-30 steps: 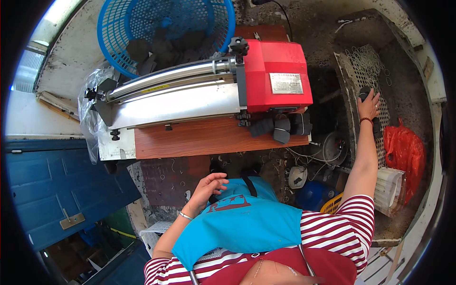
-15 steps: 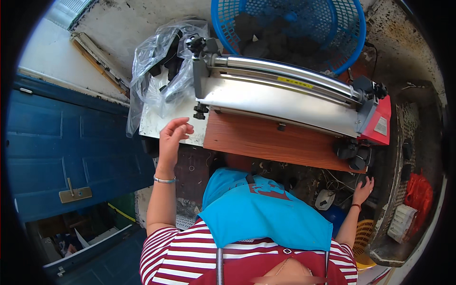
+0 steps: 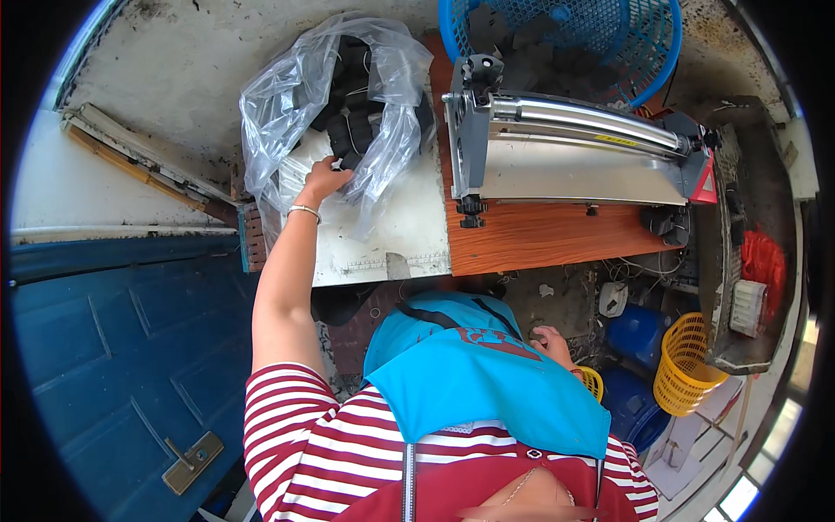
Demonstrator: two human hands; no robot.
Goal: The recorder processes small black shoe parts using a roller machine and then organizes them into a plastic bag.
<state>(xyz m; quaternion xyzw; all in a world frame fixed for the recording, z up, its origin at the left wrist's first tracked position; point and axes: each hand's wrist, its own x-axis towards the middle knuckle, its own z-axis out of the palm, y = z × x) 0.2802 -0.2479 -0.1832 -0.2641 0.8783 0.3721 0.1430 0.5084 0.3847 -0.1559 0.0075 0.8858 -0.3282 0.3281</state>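
My left hand point(image 3: 328, 179) reaches into the mouth of a clear plastic bag point(image 3: 283, 104) on the white tabletop. Its fingers are bent against the lowest of several black tied bundles point(image 3: 352, 130), which look like soft strips; the fingertips are partly hidden there. By the right side of my blue apron point(image 3: 487, 383), below the table edge, my right hand point(image 3: 551, 344) hangs with loosely curved fingers and nothing visible in it. A metal roller machine point(image 3: 583, 165) with grey end plates and black knobs stands to the right of the bag.
Behind the machine is a blue mesh basket point(image 3: 448, 26) with dark pieces inside. A yellow basket point(image 3: 687, 374) and blue drums point(image 3: 633, 335) stand at the lower right. A grimy trough point(image 3: 726, 326) lies along the right side, a blue door point(image 3: 113, 348) at the left.
My left hand has moved forward into the bag, onto the black bundles. The right hand has come in toward my apron. My view has shifted left, and more of the bag shows.
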